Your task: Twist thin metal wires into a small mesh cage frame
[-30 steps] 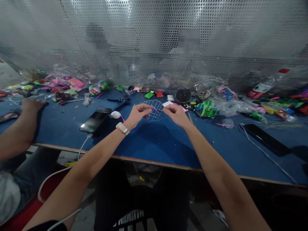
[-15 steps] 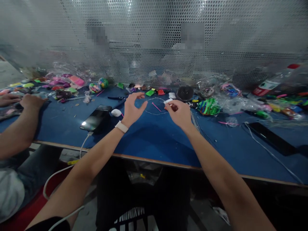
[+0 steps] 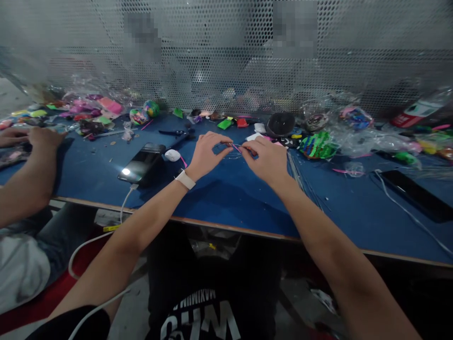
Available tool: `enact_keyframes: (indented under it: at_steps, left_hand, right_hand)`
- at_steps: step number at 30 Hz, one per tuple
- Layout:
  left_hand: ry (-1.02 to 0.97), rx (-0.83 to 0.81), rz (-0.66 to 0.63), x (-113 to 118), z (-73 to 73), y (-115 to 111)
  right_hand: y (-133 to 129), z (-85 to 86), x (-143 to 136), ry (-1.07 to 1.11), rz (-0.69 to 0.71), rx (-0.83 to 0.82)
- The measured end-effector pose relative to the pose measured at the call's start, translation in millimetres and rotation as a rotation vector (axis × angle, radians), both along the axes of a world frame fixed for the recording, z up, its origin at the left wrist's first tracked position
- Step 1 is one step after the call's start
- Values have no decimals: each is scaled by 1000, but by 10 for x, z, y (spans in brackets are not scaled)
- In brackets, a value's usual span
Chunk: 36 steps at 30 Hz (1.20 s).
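Note:
My left hand hangs low over the table with thumb and fingertips closed around a thin pale wire. The wire bends in a loop between both hands. Opposite it, my right hand pinches the same wire, its fingertips a short way from the left ones. A thin pink stick shows in the gap between the fingertips; whether it is touched I cannot tell. Behind the right fingers lies a white piece, partly covered.
A phone or power bank with a cable lies left, by a white lump and dark pliers. Loose wires, a black bowl and a green striped piece lie right. A co-worker's hand rests far left.
My left hand has closed its spread fingers and moved right, nearer my right hand. The wire loop looks narrower between them. The view has tilted slightly downward.

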<state>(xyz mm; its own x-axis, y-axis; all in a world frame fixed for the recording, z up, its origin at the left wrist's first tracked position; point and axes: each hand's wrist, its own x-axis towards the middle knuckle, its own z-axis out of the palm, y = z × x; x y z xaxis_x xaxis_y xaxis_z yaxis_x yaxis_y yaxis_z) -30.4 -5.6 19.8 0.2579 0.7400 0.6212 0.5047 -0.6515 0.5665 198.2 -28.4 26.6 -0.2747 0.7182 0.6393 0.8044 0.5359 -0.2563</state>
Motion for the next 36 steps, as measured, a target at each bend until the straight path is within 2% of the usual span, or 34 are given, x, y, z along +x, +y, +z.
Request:
enact_keyframes:
  at_steps: [7, 14, 22, 36]
  left_hand:
    - [-89, -42, -43, 28, 5, -34]
    - [-28, 56, -106, -6, -44, 7]
    - [-9, 69, -205, 2, -78, 27]
    - [-12, 2, -272, -13, -24, -26]
  right_hand:
    - [14, 3, 20, 36, 26, -20]
    - [36, 67, 207, -19, 124, 129]
    - [74, 33, 267, -62, 187, 231]
    - [92, 23, 281, -42, 217, 234]
